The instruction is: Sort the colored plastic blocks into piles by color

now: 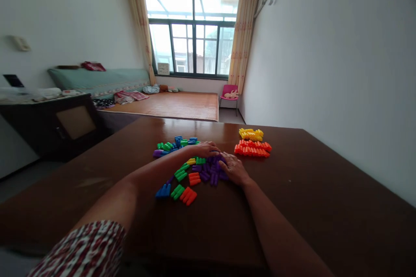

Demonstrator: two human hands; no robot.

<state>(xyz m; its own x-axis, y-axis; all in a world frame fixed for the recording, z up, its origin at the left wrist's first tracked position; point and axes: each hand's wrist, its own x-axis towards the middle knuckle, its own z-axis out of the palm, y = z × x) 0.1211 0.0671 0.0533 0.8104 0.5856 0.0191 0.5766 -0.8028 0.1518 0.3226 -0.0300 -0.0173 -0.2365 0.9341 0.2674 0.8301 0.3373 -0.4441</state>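
Observation:
My left hand [208, 149] reaches over the far side of a pile of purple plastic building blocks [214, 169], its fingers stretched to the right. My right hand [234, 168] lies along the right side of the same pile, fingers apart and touching the purple blocks. Neither hand visibly grips a block. To the left are loose green blocks [180, 176], orange blocks [188, 196] and blue blocks [163, 191]. A mixed blue and green group [167, 146] lies beyond my left forearm, partly hidden by it.
On the dark brown table [292, 207], orange blocks [252, 149] lie in rows at the right, with yellow blocks [251, 134] behind them. Beyond the table are a bed [182, 104], a pink chair [229, 93] and a dark cabinet [48, 125].

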